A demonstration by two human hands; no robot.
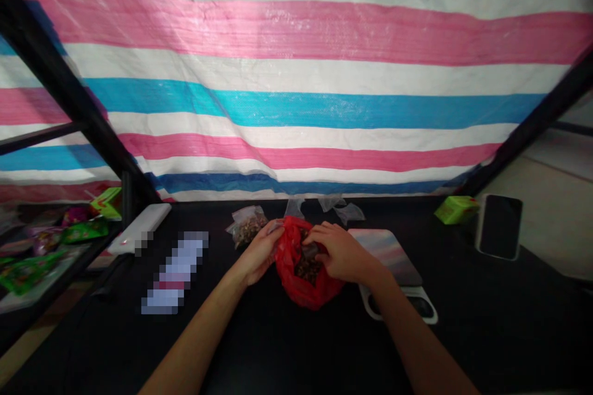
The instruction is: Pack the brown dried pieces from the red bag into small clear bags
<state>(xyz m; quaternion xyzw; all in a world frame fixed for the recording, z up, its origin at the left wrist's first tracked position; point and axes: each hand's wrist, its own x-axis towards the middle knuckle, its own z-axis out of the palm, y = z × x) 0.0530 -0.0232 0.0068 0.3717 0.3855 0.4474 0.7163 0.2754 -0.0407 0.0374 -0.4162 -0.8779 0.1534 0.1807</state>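
A red plastic bag (308, 297) stands open on the black table, with small brown pieces (306, 268) inside it. My left hand (264, 253) is closed on the bag's left rim; something clear shows by its fingertips, perhaps part of a small plastic bag. Over the opening, my right hand (340, 251) is closed around a small dark cup-shaped thing (310, 252), dipped among the brown pieces; its exact kind is unclear. A clear zip bag (248, 226) filled with similar pieces lies just beyond my left hand. Right of the red bag, a kitchen scale (386, 253) sits partly under my right forearm.
Several clear empty bags (349, 213) lie at the table's back edge. A white power bar (143, 228) and a blurred sheet (176, 271) are at left. A green box (456, 210) and a phone (499, 227) stand at right. Striped sheeting (315, 108) hangs behind.
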